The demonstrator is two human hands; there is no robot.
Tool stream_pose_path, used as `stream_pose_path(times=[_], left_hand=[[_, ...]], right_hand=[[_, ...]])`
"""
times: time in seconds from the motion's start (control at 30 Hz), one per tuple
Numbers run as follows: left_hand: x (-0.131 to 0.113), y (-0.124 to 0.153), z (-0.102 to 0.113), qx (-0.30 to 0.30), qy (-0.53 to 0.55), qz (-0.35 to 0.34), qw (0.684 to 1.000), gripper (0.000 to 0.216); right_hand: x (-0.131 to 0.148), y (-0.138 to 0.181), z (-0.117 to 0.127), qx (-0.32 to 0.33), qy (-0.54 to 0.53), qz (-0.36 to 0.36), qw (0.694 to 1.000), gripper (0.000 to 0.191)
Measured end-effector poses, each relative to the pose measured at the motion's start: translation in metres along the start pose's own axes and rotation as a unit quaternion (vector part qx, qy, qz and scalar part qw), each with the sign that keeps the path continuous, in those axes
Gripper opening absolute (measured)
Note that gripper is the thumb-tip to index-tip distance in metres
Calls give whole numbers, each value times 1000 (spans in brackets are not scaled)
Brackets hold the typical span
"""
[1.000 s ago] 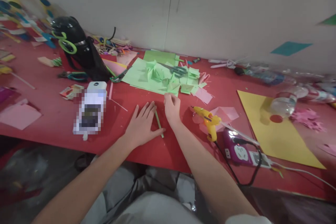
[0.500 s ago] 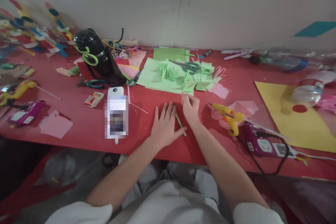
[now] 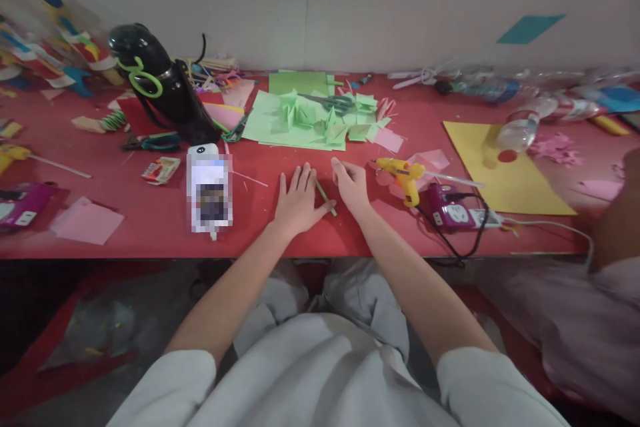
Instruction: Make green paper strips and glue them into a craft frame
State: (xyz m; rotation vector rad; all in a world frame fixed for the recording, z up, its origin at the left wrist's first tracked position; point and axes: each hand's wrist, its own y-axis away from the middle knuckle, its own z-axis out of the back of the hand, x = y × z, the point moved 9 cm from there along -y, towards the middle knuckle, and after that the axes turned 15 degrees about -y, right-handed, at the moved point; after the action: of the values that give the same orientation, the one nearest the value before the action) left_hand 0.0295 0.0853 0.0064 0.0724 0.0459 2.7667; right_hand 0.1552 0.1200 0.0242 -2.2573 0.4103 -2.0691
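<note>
And here's the green strip [image 3: 325, 197], the centre of our clock, lying aslant on the red table [image 3: 250, 213]! At nine o'clock the left hand [image 3: 297, 203] lies flat, fingers wide, thumb across the strip's near end. At two, the right hand [image 3: 351, 185] curls narrow (whether it grips anything, I can't tell). Light green paper [image 3: 265, 119] sits at twelve, the yellow glue gun [image 3: 407, 178] at three, the black bottle [image 3: 173, 97] at ten.
</note>
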Motion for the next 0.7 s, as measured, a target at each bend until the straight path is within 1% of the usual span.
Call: stream_pose_path(times=[0.07, 0.17, 0.23, 0.37, 0.5, 0.7], left_hand=[[0, 0, 1, 0, 5, -2, 1000, 86], [0, 1, 2, -8, 15, -1, 1000, 89], [1, 1, 2, -11, 19, 1, 1000, 89], [1, -1, 0, -9, 18, 6, 1000, 87], [2, -2, -1, 2, 11, 15, 1000, 86], [1, 0, 3, 1, 13, 14, 1000, 87]], right_hand=[[-5, -3, 6, -11, -22, -12, 1000, 58], [-9, -9, 3, 2, -8, -9, 1000, 55], [-11, -12, 1, -9, 29, -7, 1000, 51], [-11, -13, -1, -53, 136, -12, 989, 43], [-9, -10, -1, -85, 195, -34, 977, 38], [-6, -5, -5, -69, 238, -30, 968, 38]])
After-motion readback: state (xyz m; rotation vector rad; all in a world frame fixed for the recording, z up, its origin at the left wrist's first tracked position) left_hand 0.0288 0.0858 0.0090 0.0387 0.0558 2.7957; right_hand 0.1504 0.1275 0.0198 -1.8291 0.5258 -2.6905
